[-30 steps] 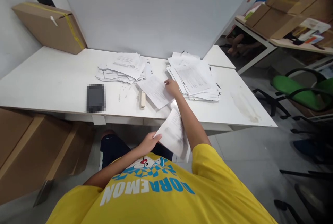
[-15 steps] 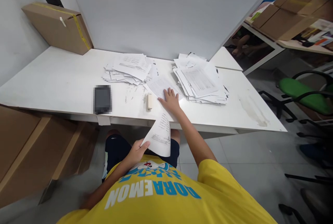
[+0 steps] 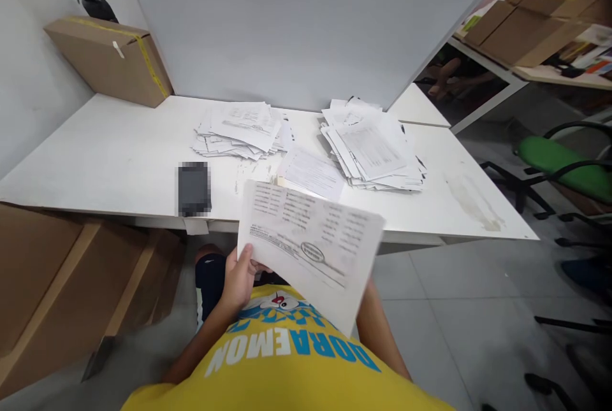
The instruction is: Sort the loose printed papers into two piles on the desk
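Observation:
A printed sheet of paper point(image 3: 310, 239) with an oval stamp spreads out above my lap, in front of the table's edge. My left hand point(image 3: 241, 276) pinches its lower left corner, thumb on top. My right hand is hidden behind the sheet; only the forearm shows below it, so I cannot see what its fingers do. Past the held sheet, another printed sheet point(image 3: 310, 172) lies flat on the white table point(image 3: 119, 150). It lies between a left stack of papers point(image 3: 243, 130) and a right stack of papers point(image 3: 373, 150).
A blurred-out dark object point(image 3: 194, 188) lies near the table's front edge. At the back left corner stands a cardboard box point(image 3: 109, 60). More cardboard point(image 3: 90, 277) leans under the table on the left. A green chair point(image 3: 567, 165) stands to the right.
My right hand has left the sheet on the table and drawn back behind the held sheet. The held sheet has risen and opened out, now covering the small cream-coloured object on the table.

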`<state>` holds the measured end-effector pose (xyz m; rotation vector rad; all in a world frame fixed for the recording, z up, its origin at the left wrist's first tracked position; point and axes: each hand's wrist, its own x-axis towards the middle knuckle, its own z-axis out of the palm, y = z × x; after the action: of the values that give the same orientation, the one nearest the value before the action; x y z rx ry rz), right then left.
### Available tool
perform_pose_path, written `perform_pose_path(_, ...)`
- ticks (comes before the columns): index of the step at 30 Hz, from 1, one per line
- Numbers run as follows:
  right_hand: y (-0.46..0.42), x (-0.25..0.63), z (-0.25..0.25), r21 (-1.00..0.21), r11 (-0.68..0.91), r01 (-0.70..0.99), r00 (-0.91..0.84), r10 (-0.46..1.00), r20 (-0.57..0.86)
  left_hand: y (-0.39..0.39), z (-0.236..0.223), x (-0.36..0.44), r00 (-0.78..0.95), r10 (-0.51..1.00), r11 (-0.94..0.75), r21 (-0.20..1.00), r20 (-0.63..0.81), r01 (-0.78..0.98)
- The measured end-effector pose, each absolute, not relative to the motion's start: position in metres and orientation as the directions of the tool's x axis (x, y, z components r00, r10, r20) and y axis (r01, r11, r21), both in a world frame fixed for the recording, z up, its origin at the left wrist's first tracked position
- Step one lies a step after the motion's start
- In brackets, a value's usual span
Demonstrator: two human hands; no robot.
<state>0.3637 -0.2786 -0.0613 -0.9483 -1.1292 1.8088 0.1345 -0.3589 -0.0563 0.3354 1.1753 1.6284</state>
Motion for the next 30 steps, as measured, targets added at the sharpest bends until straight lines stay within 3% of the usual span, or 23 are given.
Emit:
perform_pose_path(4,-0.310,0.378,-0.064,-0.832,-0.413,-0.371,-0.418,0.874,-0.247,-0.358,-0.071,0.143,-0.332,0.827,0.193,0.785,-0.453,-0.589)
perform_pose_path(11,-0.301,0.395,-0.075,-0.838,-0.506,-0.207,-0.281,0.851,-0.444,-0.358,-0.092,0.165,-0.160,0.847,0.345,0.753,-0.507,-0.561)
perform_pose_path(15,-0.293,0.407,-0.074,-0.824,-0.509,-0.248,-0.261,0.854,-0.449,-0.352,-0.093,0.166,-0.096,0.837,0.393,0.714,-0.539,-0.580)
perform_pose_path(20,-0.282,0.411,-0.073,-0.862,-0.497,-0.095,-0.126,0.865,-0.485,-0.348,-0.099,0.166,-0.018,0.860,0.410,0.712,-0.510,-0.570)
perform_pose_path(23,-0.275,0.410,-0.079,-0.895,-0.441,-0.072,-0.050,0.898,-0.438,-0.344,-0.101,0.153,-0.215,0.898,0.262,0.858,-0.385,-0.442)
perform_pose_path(26,-0.269,0.412,-0.083,-0.920,-0.389,-0.053,-0.036,0.921,-0.388,-0.330,-0.091,0.128,-0.546,0.838,0.018,1.000,-0.011,0.007)
perform_pose_path(28,-0.266,0.415,-0.083,-0.923,-0.382,-0.041,-0.033,0.924,-0.380,-0.308,-0.078,0.110,-0.469,0.843,-0.086,0.927,0.263,0.365)
perform_pose_path(30,-0.265,0.416,-0.083,-0.923,-0.383,-0.035,-0.022,0.924,-0.382,-0.276,-0.064,0.098,-0.158,0.904,-0.242,0.779,0.397,0.578)
